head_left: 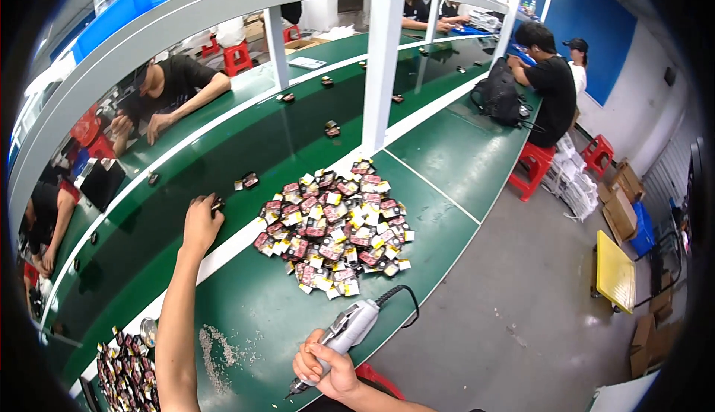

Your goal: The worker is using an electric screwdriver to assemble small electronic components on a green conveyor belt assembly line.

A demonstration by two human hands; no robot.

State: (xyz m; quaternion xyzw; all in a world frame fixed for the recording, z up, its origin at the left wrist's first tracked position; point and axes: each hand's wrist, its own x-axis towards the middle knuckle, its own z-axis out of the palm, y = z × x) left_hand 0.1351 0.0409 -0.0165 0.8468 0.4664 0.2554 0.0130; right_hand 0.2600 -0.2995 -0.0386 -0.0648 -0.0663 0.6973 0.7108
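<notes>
My left hand (201,224) reaches out over the dark green conveyor belt (290,135), its fingers closed on a small dark part (217,204). My right hand (325,365) is wrapped around a grey electric screwdriver (356,323), which tilts with its bit down to the left and its black cord curling off the far end. Between my arms lie scattered small silvery screws (216,356) on the green table. Beyond the screwdriver is a heap of small black parts (328,222) with red, white and yellow labels.
Another heap of similar parts (123,371) sits beside a round tin (148,330) at lower left. A white post (378,62) rises from the bench. Loose parts (249,180) ride the belt. Co-workers sit across and far right, near a black backpack (500,96).
</notes>
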